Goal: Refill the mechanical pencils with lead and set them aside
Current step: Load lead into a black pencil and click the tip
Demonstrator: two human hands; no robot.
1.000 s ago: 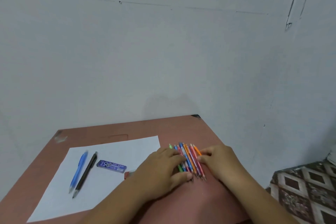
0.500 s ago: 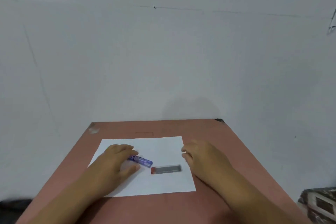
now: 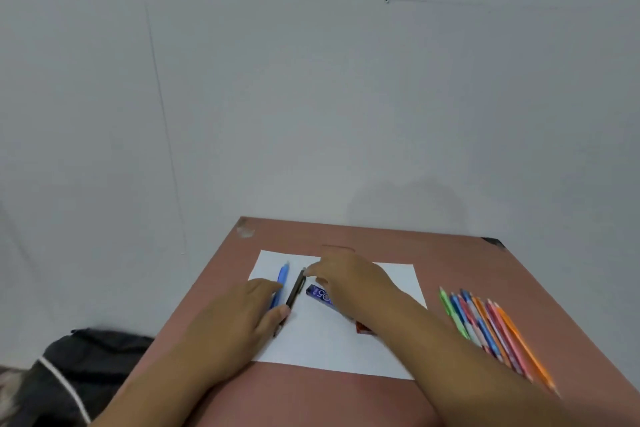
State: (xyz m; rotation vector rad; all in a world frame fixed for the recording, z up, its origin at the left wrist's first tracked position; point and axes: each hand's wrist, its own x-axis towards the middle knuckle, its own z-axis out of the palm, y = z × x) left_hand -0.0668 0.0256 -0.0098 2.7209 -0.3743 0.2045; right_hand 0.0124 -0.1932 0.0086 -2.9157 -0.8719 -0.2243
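Note:
A black mechanical pencil (image 3: 297, 289) and a blue one (image 3: 282, 278) lie side by side on a white sheet of paper (image 3: 325, 347). My left hand (image 3: 239, 319) covers their near ends, its thumb across the black pencil's lower part. My right hand (image 3: 346, 279) reaches over from the right, and its fingertips pinch the black pencil's far end. A purple lead case (image 3: 318, 293) lies just under the right hand. A second case with a red end (image 3: 363, 328) peeks out from beneath my right forearm.
Several coloured mechanical pencils (image 3: 491, 329) lie in a tight row on the brown table (image 3: 450, 253), right of the paper. A dark bag (image 3: 79, 374) sits on the floor at the left. A grey wall stands right behind the table.
My view swung left. Both hands left the coloured pencils, passed over the lead cases and now sit on the black pencil. The coloured pencils stay in their row at the right.

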